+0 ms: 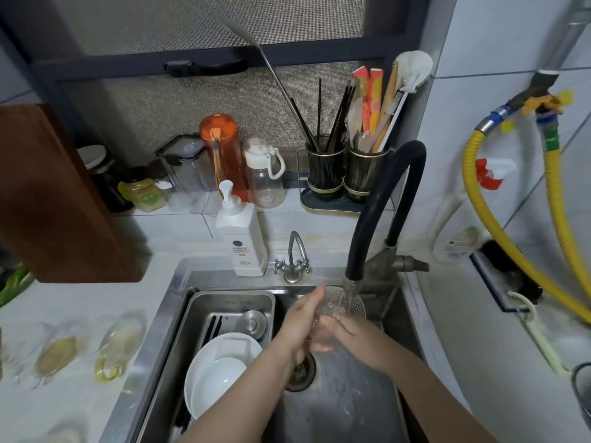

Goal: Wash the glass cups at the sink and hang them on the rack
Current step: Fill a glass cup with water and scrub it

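A clear glass cup [343, 310] is tilted under the black faucet spout [351, 282], and water runs into its mouth. My left hand [302, 324] grips the cup's left side. On the right, my right hand [355, 338] wraps around the lower body of the same cup. Both hands are over the steel sink [348, 407], above the drain [300, 372]. Several more glass cups [120, 346] lie on the white counter left of the sink. No hanging rack is in view.
A steel tray [230, 303] in the sink's left half holds white plates and a small steel lid. A white soap pump bottle [240, 238] and a small tap [292, 260] stand behind the sink. Utensil holders [345, 174] and bottles line the back ledge. A yellow hose [518, 254] hangs at right.
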`<state>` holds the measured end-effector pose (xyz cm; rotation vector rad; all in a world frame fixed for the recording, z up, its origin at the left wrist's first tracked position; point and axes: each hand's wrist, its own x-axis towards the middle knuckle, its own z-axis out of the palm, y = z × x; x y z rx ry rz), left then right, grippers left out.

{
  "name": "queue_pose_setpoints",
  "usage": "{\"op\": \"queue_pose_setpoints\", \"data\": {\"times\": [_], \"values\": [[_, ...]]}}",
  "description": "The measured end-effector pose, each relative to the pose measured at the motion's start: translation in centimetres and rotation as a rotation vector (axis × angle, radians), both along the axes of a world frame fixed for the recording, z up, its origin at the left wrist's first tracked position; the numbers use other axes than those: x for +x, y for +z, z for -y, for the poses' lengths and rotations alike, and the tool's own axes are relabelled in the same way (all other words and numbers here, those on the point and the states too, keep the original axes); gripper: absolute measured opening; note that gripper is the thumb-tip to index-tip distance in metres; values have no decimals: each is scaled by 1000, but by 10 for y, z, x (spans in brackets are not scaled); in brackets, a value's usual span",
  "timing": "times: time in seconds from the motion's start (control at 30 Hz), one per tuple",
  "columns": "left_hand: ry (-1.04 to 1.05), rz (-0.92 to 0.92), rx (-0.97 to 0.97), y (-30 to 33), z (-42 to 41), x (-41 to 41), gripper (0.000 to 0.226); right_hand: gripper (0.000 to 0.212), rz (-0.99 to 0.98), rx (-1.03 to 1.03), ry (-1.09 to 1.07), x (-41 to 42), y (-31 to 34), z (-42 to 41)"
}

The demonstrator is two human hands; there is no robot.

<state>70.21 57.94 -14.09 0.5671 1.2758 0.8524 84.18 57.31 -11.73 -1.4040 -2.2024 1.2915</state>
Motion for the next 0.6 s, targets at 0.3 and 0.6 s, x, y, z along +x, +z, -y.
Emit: {"op": "queue_pose_setpoints", "data": {"times": [0.3,0.6], "values": [[25,-30,-16,2,0,9,52,38,-247,-124,-78,-7,7,-4],[-39,-26,4,5,4,3,60,28,-64,65,-64,3,4,0]]}}
